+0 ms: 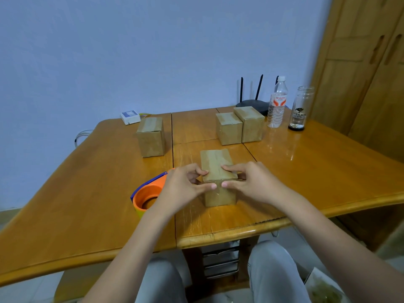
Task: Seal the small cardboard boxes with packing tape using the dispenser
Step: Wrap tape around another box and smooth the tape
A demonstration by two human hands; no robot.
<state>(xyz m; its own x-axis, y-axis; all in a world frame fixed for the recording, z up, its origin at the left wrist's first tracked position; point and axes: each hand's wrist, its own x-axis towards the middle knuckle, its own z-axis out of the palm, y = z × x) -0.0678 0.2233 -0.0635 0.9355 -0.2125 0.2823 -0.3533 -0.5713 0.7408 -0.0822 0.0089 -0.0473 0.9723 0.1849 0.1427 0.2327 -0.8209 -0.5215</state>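
A small cardboard box (pixel 215 162) stands near the table's front edge, with clear tape along its top and down its near face. My left hand (pixel 185 186) grips its near left corner, index finger on top and thumb against the front face. My right hand (pixel 247 182) holds the near right corner the same way. Both thumbs meet on the taped front face. The orange and blue tape dispenser (pixel 146 196) lies on the table just left of the box, partly hidden behind my left hand.
One taped box (pixel 150 136) stands at the back left, and a pair of boxes (pixel 239 126) at the back right. A water bottle (pixel 277 103), a glass jar (pixel 299 108), a router (pixel 251 101) and a white adapter (pixel 130 117) line the table's (pixel 87 204) far edge.
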